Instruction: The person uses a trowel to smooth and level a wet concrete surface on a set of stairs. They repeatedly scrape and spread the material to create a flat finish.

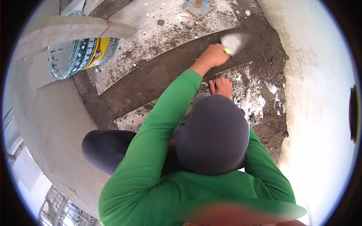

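Observation:
My left hand (pixel 214 56) is closed round the yellow-green handle of a trowel (pixel 233 42), its pale blade smeared by motion. The blade is over dark wet mortar (pixel 260 49) near the right end of a smooth mortar strip (pixel 151 73). Closer to me, my right hand (pixel 222 87) rests beside my bent knee with its fingers apart and nothing seen in them. It lies by a speckled pale board (pixel 245 75) spattered with white and grey. My right forearm is mostly hidden behind the knee.
A paint bucket (pixel 60 60) with green and yellow sides lies tilted at left, under a wooden beam (pixel 75 28). A larger mortar-spattered board (pixel 139 26) lies beyond the strip, with a rusty blue metal plate (pixel 199 7) at its far end. A pale wall (pixel 309 75) bounds the right.

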Demonstrator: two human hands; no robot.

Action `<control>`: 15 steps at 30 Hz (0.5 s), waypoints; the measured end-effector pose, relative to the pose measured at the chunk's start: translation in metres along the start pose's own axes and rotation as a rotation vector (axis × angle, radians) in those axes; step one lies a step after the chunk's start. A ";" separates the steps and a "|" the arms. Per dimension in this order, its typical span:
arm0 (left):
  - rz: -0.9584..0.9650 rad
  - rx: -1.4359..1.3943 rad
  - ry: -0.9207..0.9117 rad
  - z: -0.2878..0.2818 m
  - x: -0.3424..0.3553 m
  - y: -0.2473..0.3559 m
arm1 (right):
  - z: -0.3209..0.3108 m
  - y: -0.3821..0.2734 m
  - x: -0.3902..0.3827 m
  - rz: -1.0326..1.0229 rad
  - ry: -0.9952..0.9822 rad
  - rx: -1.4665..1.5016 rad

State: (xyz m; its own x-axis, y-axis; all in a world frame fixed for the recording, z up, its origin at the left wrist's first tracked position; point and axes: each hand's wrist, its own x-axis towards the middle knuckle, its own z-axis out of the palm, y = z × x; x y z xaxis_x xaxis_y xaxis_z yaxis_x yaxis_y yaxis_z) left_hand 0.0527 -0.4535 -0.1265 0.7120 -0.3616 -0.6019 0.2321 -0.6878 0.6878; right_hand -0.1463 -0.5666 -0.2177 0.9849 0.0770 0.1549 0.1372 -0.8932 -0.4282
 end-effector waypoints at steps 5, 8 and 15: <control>0.028 -0.120 0.405 0.009 -0.084 -0.022 | 0.005 0.015 -0.009 -0.007 -0.013 -0.018; -0.176 -0.172 0.672 -0.029 -0.141 -0.067 | 0.003 0.017 -0.009 0.017 0.006 -0.010; -0.389 0.022 0.804 -0.068 -0.134 -0.131 | 0.004 0.013 -0.007 -0.005 -0.012 -0.007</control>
State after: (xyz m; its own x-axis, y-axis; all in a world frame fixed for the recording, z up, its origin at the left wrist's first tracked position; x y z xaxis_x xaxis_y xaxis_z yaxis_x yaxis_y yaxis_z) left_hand -0.0284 -0.2723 -0.1084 0.8369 0.4449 -0.3188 0.5473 -0.6847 0.4813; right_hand -0.1507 -0.5773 -0.2278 0.9854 0.0871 0.1466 0.1419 -0.8957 -0.4215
